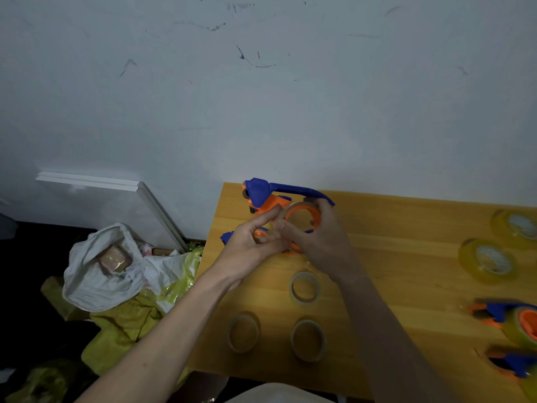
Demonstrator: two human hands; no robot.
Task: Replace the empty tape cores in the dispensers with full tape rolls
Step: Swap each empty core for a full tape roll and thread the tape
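Both hands [279, 237] grip the blue-and-orange plastic tape dispenser [273, 199]; three empty cardboard cores [305, 287] lie on the wooden bench [406, 271], two yellow full rolls [488, 260] wait.

A wooden bench [406, 257] stands against a pale wall [261, 97] marked with dark scuffs. Off the bench's left edge, on the floor, a crumpled white bag [87, 274] holds a brownish packet [114, 258]. Yellow-green plastic sheeting [128, 324] lies under and beside the bag. A white panel [110, 205] leans against the wall behind it.
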